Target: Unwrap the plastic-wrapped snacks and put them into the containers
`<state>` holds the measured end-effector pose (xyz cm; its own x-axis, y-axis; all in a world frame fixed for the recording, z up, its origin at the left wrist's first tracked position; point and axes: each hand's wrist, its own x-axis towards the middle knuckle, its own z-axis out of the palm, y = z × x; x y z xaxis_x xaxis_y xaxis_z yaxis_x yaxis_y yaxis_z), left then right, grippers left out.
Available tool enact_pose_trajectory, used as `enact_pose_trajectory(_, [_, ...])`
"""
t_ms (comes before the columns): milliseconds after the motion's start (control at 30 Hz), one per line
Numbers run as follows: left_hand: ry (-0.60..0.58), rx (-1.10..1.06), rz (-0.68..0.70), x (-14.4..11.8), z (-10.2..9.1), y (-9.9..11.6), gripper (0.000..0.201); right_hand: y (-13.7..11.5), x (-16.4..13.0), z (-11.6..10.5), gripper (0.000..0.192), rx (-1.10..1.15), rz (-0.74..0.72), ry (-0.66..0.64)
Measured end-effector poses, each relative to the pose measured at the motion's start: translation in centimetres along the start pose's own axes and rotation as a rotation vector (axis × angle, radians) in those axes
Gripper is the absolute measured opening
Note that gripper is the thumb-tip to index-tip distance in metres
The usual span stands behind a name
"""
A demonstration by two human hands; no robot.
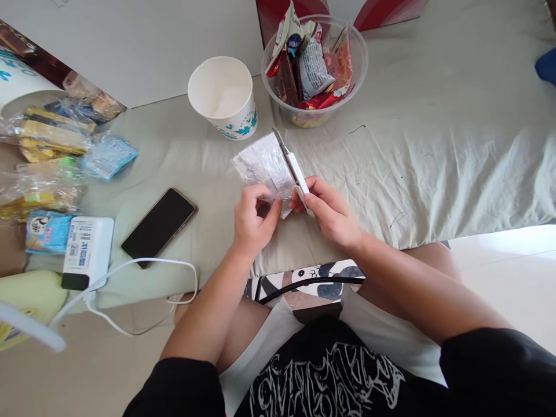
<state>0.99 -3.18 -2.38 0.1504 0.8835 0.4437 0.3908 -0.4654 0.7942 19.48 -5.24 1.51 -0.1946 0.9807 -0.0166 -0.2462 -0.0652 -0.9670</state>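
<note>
My left hand point(254, 220) pinches the lower edge of a flat white packet in crinkly clear plastic point(264, 162). In my right hand point(328, 211) is a utility knife point(299, 174) with a white handle, its grey blade pointing up and away from me. The blade lies along the right edge of the packet; whether it has cut in, I cannot tell. Just beyond the packet stands a white paper cup point(230, 104) with blue leaf prints. Right of the cup, a clear plastic tub point(315, 116) holds several wrapped snacks.
A dark-screened phone point(159, 226) lies left of my hands. Farther left are a white power adapter point(89, 249) with a white cable point(143, 260), a blue snack packet point(47, 231) and plastic-wrapped snacks point(52, 133). A wrinkled pale green cloth point(412, 156) covers the surface.
</note>
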Motion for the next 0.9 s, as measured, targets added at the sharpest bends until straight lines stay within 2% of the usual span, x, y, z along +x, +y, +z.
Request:
enact_pose_trajectory(100, [0.015, -0.114, -0.007, -0.3, 0.6, -0.3, 0.065, 0.0, 0.1, 0.2, 0.036, -0.025, 0.015, 0.002])
enact_pose_trajectory(133, [0.004, -0.132, -0.014, -0.3, 0.7, -0.4, 0.074, 0.1, 0.1, 0.2, 0.037, -0.042, 0.024, 0.003])
enact_pose_trajectory(233, [-0.017, -0.099, -0.037, -0.3, 0.6, -0.5, 0.083, 0.3, 0.2, 0.2, 0.038, -0.082, 0.036, 0.006])
enact_pose_trajectory(467, [-0.022, 0.028, -0.090, -0.5, 0.2, -0.8, 0.084, 0.1, 0.4, 0.0, 0.035, -0.205, 0.071, -0.029])
enact_pose_trajectory(567, [-0.014, 0.031, -0.097, -0.4, 0.3, -0.6, 0.080, -0.2, 0.6, 0.1, 0.033, -0.256, 0.074, -0.026])
enact_pose_trajectory(733, [-0.006, 0.020, -0.052, 0.2, -0.2, 0.4, 0.044, -0.2, 0.7, 0.1, 0.031, -0.259, 0.108, 0.018])
enact_pose_trajectory(900, [0.025, 0.067, -0.046, 0.8, -0.4, 1.3, 0.026, 0.4, 0.4, 0.1, 0.042, -0.224, 0.081, 0.062])
